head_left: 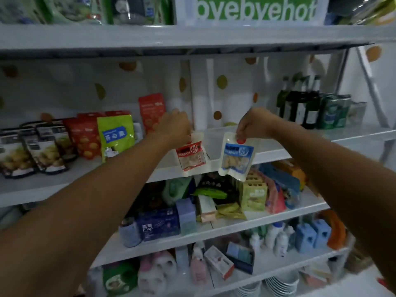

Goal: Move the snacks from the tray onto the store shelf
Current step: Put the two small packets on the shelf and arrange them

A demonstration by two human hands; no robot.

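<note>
My left hand [174,126] pinches the top edge of a red-labelled peanut packet [191,154], which hangs in front of the white middle shelf [278,152]. My right hand [254,124] pinches the top of a blue-labelled peanut packet [235,156], hanging a little to the right of the red one. Both packets dangle at the shelf's front edge, over a clear tray [214,136] that sits on the shelf between the hands. No other snacks are visible in the tray.
Red, green and dark snack bags [85,138] stand on the left of the same shelf. Dark bottles and green cans [315,108] stand at its right. Lower shelves hold boxes, packets, bottles and stacked plates. A green-lettered white box [252,10] sits above.
</note>
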